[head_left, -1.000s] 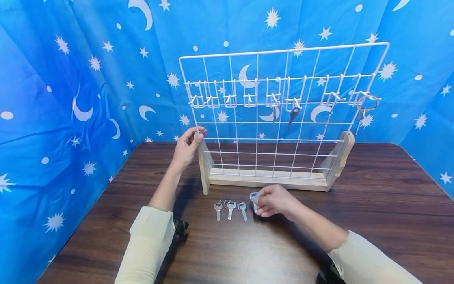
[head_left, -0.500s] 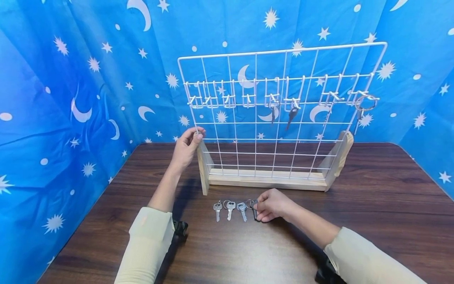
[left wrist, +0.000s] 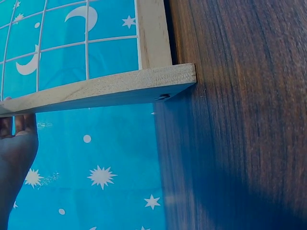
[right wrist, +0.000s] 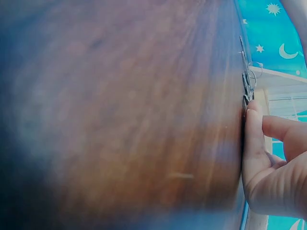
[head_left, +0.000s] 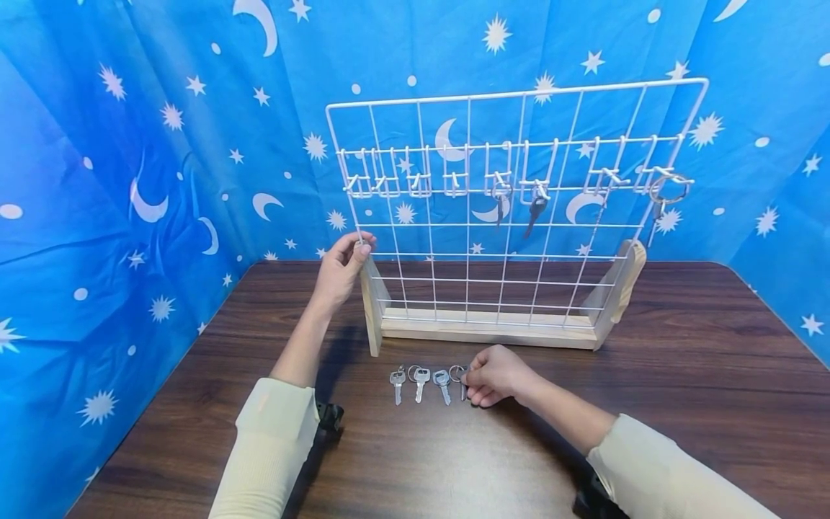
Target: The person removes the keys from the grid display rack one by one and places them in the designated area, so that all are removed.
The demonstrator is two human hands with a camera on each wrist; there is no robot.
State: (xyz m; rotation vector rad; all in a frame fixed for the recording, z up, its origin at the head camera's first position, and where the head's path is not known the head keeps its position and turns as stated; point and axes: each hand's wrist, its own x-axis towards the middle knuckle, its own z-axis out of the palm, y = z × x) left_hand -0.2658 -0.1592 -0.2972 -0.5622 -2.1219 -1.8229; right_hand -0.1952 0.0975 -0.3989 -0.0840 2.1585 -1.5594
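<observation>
My left hand [head_left: 340, 270] grips the top of the rack's left wooden upright [head_left: 375, 310], thumb in front. In the left wrist view only part of that hand [left wrist: 19, 148] shows, beneath the wooden side piece [left wrist: 110, 86]. My right hand [head_left: 496, 376] is down at the tabletop, its fingertips pinching a key [head_left: 463, 391] on a ring, partly hidden by the fingers. Left of it three silver keys lie in a row: a left key [head_left: 398, 387], a middle key [head_left: 421, 384] and a right key [head_left: 444, 387]. In the right wrist view the right hand [right wrist: 278, 163] reaches toward the row.
The white wire grid rack [head_left: 486, 252] stands on a wooden base [head_left: 489, 330] on the dark wood table [head_left: 311, 461]. Hooks line its upper part; keys hang on the right-hand ones, including a dark key [head_left: 535, 210] and a large ring [head_left: 668, 189]. A blue star-patterned curtain [head_left: 194, 144] stands behind.
My right hand has lowered the key from upright to the table at the right end of the row, then shifted it slightly left. The left hand has stayed on the rack.
</observation>
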